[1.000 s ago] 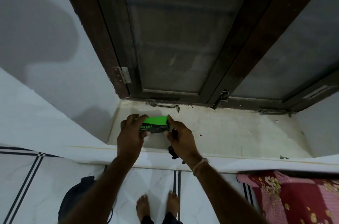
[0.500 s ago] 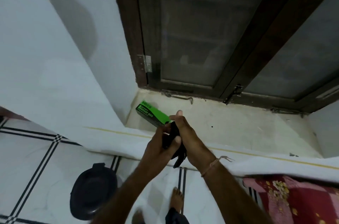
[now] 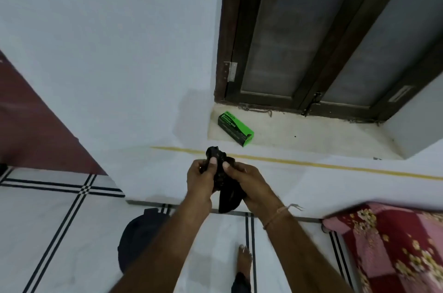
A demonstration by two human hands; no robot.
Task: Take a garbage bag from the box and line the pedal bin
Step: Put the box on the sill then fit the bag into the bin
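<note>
A folded black garbage bag [image 3: 227, 196] hangs between my two hands in front of the window ledge. My left hand [image 3: 200, 178] pinches its upper part with the thumb on top. My right hand [image 3: 247, 181] grips it from the right side. The green box of garbage bags [image 3: 235, 129] lies on the stone ledge [image 3: 311, 134], apart from both hands, its near end open. The dark pedal bin [image 3: 137, 237] stands on the floor below my left forearm, which hides part of it; its lid is down.
A dark wooden window frame [image 3: 309, 101] with a latch hook rises behind the ledge. A red floral mattress [image 3: 393, 244] lies at the lower right. A maroon surface [image 3: 31, 120] is at the left. My bare foot [image 3: 244, 259] is on the white tiled floor.
Both hands held the green box on the ledge, then let it go. The black bag came out and my hands drew back toward me with it. The view swung left.
</note>
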